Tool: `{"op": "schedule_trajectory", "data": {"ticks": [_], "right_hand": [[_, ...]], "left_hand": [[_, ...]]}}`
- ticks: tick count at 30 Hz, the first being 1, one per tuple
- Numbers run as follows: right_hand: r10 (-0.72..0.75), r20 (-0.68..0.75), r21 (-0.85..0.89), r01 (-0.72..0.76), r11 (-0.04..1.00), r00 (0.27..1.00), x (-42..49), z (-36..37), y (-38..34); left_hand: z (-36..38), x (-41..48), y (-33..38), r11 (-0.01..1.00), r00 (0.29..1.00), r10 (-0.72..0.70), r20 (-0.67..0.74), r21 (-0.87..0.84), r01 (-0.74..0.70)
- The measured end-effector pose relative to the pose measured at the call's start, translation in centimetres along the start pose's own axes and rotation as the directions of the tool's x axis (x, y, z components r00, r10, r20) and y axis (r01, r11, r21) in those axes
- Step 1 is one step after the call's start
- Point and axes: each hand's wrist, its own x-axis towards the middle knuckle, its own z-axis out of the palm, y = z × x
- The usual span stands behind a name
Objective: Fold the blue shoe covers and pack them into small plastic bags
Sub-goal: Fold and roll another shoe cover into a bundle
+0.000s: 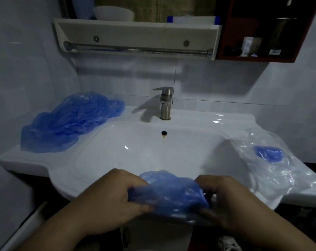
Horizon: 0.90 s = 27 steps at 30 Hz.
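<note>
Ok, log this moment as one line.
step: folding | left hand, right hand: grip cover over sink front rim | pile: sink left side | bags: sink right side, blue bundle among them

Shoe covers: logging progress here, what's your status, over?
One cover gripped by left hand and right hand at sink front. More waiting in pile, left; blue wad among bags, right. Nothing in the way.

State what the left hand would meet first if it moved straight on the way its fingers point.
The blue shoe cover that the left hand grips; beyond it, probably the right hand, though depth is unclear.
</note>
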Motion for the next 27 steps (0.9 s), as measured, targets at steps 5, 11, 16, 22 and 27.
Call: {"op": "schedule_trajectory", "data": {"ticks": [5,11,16,22,27], "right_hand": [[0.03,0.0,0.158,-0.03,0.987,1.0,0.0,-0.9,-0.2],[0.219,-0.081,0.23,-0.196,0.953,0.972,0.5,-0.1,-0.3],[0.335,-0.149,0.173,-0.309,0.935,0.93,0.9,1.0,-0.3],[0.377,-0.179,0.016,-0.38,0.925,0.909,0.7,1.0,-0.7],[0.399,-0.261,0.02,-0.408,0.913,0.879,0.6,-0.3,-1.6]], "left_hand": [[-1.1,-0.1,0.5,0.984,0.99,-0.136,0.023,-0.115,0.138],[-0.6,0.4,0.4,0.943,0.96,-0.266,-0.093,-0.231,0.239],[0.9,0.9,0.2,0.934,0.908,-0.347,-0.234,-0.168,0.314],[2.1,1.7,0.5,0.909,0.857,-0.415,-0.305,-0.089,0.408],[2.0,1.8,1.3,0.899,0.865,-0.413,-0.284,0.024,0.437]]}}
